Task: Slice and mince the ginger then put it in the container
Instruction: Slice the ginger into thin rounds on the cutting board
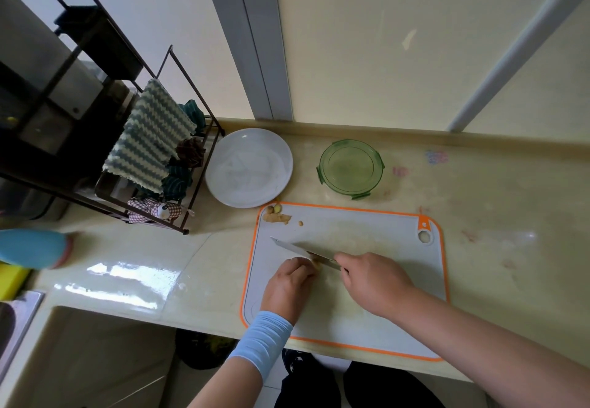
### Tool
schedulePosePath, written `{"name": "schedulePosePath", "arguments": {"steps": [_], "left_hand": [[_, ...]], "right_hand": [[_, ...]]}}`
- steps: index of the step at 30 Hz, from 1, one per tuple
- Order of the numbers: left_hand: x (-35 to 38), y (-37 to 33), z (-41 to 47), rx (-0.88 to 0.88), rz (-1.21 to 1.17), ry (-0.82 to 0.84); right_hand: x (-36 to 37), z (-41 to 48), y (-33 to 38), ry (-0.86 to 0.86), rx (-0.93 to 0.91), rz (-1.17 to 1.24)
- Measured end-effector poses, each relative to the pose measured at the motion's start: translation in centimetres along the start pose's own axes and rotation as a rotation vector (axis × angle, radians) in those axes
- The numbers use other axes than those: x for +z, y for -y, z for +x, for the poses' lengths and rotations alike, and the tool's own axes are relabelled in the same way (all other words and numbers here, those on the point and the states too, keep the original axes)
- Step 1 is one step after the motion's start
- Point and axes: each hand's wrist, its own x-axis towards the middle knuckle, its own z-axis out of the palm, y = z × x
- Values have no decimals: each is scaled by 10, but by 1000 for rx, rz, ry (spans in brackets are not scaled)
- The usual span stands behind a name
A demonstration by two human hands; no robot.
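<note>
Slicing now: left hand [289, 283] pins the ginger [316, 264] on the cutting board [367, 232], right hand [373, 280] grips the knife [300, 249], its blade angled up-left across the ginger's exposed end beside the left fingertips, with the container [351, 168] beyond the board.

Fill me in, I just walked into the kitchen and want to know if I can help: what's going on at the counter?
A person is cutting ginger on the orange-edged cutting board. The right hand grips the knife, and the left hand holds the ginger piece against the blade. A few ginger scraps lie at the board's far left corner. The green container and a white plate sit beyond the board.
</note>
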Motion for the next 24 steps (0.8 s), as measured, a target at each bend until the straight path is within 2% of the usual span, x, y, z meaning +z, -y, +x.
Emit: {"name": "schedulePosePath", "arguments": {"steps": [15, 20, 24], "left_hand": [[-3, -4, -1, -71, -50, -6], [0, 0, -4, -81, -70, 0], [-1, -1, -3, -104, -75, 15]], "right_hand": [[10, 25, -5, 117, 3, 110], [26, 36, 2, 55, 8, 203], [35, 50, 13, -13, -24, 172]]}}
